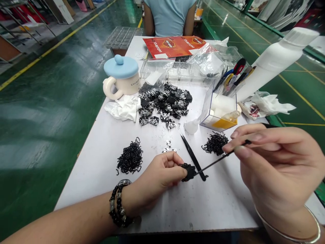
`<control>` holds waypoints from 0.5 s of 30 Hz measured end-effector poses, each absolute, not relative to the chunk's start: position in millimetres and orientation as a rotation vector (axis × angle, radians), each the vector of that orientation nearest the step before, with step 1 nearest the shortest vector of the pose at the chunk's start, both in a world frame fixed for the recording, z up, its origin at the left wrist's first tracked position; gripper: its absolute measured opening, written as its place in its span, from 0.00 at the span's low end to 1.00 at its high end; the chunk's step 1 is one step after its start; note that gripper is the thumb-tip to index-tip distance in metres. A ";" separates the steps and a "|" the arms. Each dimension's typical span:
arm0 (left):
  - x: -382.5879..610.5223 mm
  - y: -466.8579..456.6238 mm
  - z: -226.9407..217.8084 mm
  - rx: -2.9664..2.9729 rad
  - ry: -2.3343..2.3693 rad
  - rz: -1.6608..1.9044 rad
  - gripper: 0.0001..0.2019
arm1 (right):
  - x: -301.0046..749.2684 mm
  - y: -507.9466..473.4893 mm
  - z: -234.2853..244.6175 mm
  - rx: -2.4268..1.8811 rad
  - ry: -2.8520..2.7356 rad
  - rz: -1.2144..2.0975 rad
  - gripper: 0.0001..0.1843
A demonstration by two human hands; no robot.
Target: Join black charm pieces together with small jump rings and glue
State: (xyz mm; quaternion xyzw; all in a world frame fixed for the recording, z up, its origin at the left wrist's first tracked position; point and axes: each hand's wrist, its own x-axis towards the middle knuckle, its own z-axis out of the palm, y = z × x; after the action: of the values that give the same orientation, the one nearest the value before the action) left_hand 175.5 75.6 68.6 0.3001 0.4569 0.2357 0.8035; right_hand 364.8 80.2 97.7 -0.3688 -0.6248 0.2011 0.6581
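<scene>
A: So, what's in the grip?

B: Left hand (162,171): thumb and fingertips pressed together, pinching a small black piece (189,172). Its outline looks clumped; exact shape can't be told from this view. Right hand (276,166): thumb and forefinger pinching a thin black pick (215,162), its tip reaching the piece from the right.

A: Step in hand?

B: Fine work on the piece, held in one hand, worked with the pick in the other.

A: What's right under it?

B: Loose black tweezers (194,157) on the white table (208,210), below the pick and just beside the piece. Two heaps of black wire hooks: one heap (215,144) ahead of the right hand, another heap (129,159) left of the left hand.

A: Farther out?

B: Straight ahead of the grip, a pile of black-and-silver pieces (165,103). Past it to the left, a mug with a blue lid (122,76). Ahead and right, a clear box (218,113) holding a bottle.
</scene>
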 end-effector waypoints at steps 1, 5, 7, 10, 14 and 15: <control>175.7 75.6 68.9 0.642 0.984 0.502 0.07 | 364.2 79.0 97.9 -0.842 -1.432 0.485 0.14; 176.0 75.8 69.9 0.636 0.978 0.499 0.07 | 362.1 76.3 97.6 -0.866 -1.436 0.499 0.16; 176.0 75.8 70.0 0.633 0.975 0.504 0.07 | 362.1 76.4 97.3 -0.826 -1.430 0.479 0.16; 175.9 75.8 69.8 0.629 0.979 0.505 0.07 | 361.8 78.0 97.4 -0.795 -1.449 0.502 0.17; 175.6 76.1 70.7 0.638 0.982 0.494 0.08 | 364.2 84.2 100.6 -0.771 -1.452 0.413 0.16; 175.5 76.1 71.1 0.641 0.983 0.492 0.08 | 367.8 86.3 101.7 -0.748 -1.435 0.353 0.15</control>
State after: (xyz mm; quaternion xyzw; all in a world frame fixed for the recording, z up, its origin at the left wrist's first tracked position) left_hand 175.5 76.1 71.1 0.2994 0.4591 0.2295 0.8043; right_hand 367.8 86.3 101.7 -0.3329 -0.6381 0.1571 0.6763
